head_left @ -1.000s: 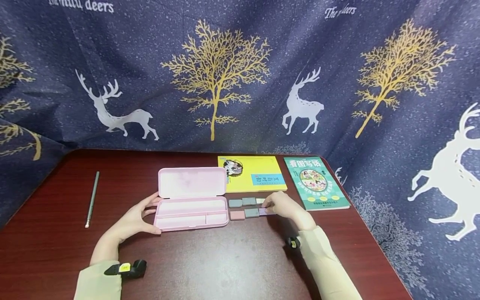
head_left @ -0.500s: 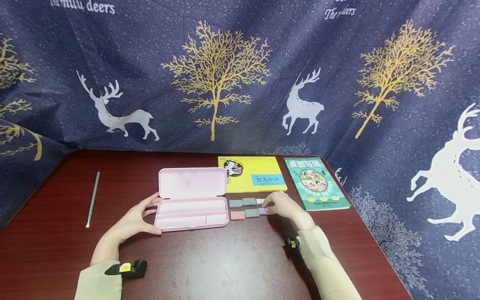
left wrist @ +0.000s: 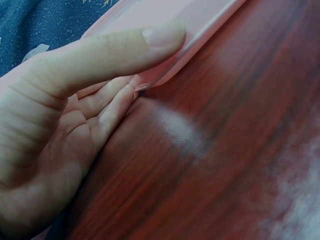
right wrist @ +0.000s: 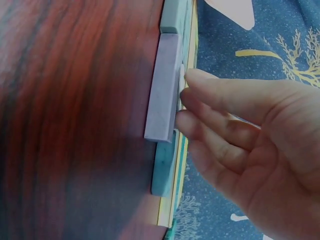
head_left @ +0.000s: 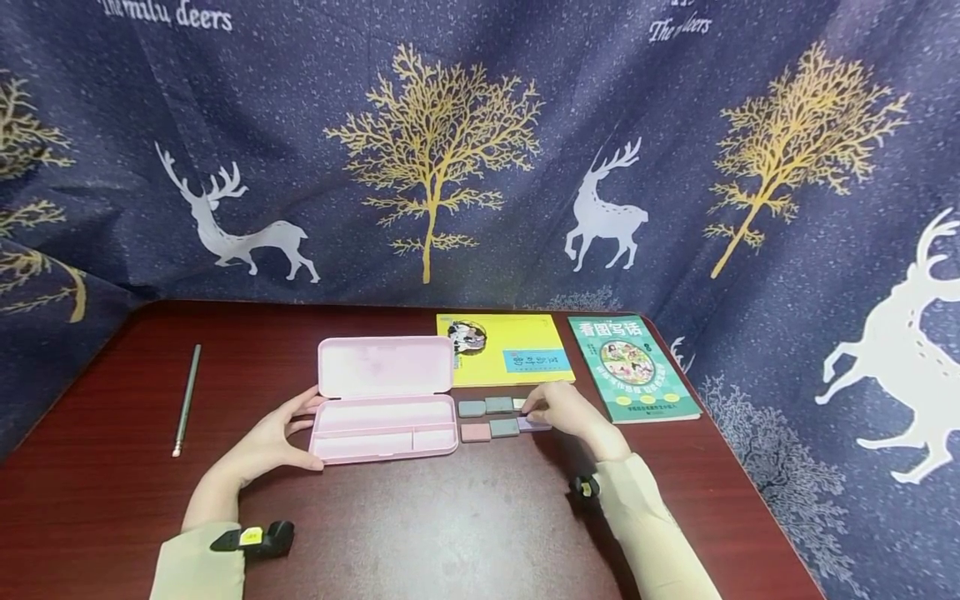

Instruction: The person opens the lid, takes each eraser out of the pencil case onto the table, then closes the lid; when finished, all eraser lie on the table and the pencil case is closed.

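My left hand [head_left: 258,443] holds the left end of an open pink pencil case [head_left: 360,450]. Its thumb lies over the front corner, and the other fingers are at the side and back, partly hidden. Beside the case's right end lie two rows of erasers, among them a pink eraser [head_left: 475,432] and a grey eraser [head_left: 504,427]. My right hand [head_left: 566,410] is over the right end of these rows. In the right wrist view its loosely bent fingertips rest by a purple eraser [right wrist: 164,90] and a white eraser [right wrist: 181,82]; a teal eraser [right wrist: 163,170] lies just past them.
Behind the erasers lies a yellow book [head_left: 480,367], with a green book [head_left: 637,375] to its right. A dark pencil [head_left: 187,400] lies at the left on the brown table [head_left: 420,533]. A blue cloth [head_left: 480,167] with deer and trees hangs behind.
The view has tilted very slightly. Both hands, the pencil case and the erasers show almost no movement.
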Tool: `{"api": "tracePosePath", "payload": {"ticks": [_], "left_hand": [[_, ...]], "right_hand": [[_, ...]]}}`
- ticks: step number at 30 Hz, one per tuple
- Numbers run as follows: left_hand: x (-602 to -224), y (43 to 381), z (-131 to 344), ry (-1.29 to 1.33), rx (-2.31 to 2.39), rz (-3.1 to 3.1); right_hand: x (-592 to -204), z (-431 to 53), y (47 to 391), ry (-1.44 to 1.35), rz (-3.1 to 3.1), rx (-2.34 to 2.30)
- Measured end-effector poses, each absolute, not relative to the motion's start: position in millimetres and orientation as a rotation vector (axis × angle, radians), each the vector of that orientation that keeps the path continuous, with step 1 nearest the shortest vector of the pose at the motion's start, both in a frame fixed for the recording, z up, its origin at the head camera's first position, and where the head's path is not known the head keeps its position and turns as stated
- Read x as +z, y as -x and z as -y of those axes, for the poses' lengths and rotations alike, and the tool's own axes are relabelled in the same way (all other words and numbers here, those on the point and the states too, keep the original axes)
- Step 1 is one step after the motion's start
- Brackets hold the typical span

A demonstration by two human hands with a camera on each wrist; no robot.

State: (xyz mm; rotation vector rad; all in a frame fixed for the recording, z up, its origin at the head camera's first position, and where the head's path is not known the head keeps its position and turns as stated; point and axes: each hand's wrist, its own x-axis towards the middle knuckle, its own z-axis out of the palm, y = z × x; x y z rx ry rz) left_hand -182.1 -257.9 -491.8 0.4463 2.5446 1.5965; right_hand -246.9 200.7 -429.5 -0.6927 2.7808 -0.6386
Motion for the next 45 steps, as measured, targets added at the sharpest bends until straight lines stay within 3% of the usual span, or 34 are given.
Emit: {"api": "tracePosePath", "payload": {"ticks": [31, 45], "left_hand": [[-493, 181, 258, -0.547, 1.679, -2.521], [-496, 183, 259, -0.524, 1.667, -2.530]], "right_hand": [[-423, -120, 282, 0.767, -2.834, -1.155], [-429, -98, 294, 0.793, -2.820, -1.182]]}}
